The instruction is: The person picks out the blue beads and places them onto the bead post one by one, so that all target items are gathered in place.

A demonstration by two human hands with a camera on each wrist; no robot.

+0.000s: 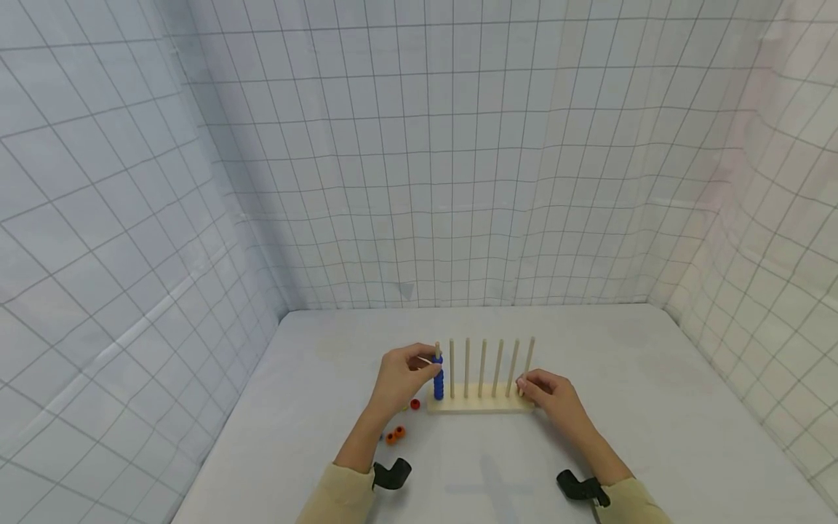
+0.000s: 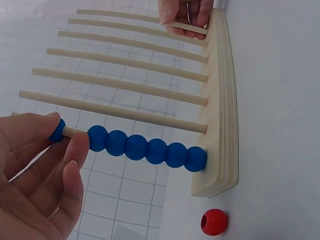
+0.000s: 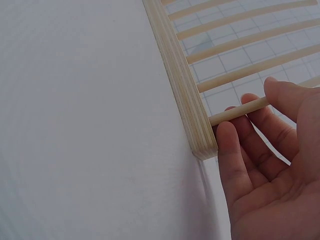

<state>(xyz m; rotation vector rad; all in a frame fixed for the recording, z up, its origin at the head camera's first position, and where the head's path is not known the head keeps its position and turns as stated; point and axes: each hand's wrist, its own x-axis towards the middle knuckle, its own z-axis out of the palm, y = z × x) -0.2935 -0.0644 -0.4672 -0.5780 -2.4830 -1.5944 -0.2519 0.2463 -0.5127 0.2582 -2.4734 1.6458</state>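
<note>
A wooden rack of upright pegs, its base [image 1: 481,408] flat on the table, stands between my hands. With thumb and fingers, my left hand [image 1: 401,377] pinches a blue bead [image 2: 58,130] that is threaded on the upper part of the leftmost peg [image 2: 74,132]. Lower on that peg, several blue beads [image 2: 136,147] are stacked against each other down to the base, with a short gap under the pinched one. My right hand [image 1: 555,399] holds the rightmost peg [image 3: 237,111] near its foot, thumb on one side and fingers on the other. The pegs between carry no beads.
On the white table [image 1: 314,407], a red bead [image 1: 415,404] lies just left of the base. Orange beads [image 1: 400,432] lie nearer me, beside my left forearm. Part of a yellow bead [image 1: 404,408] shows behind my left wrist. Grid-patterned sheets [image 1: 432,160] surround the table.
</note>
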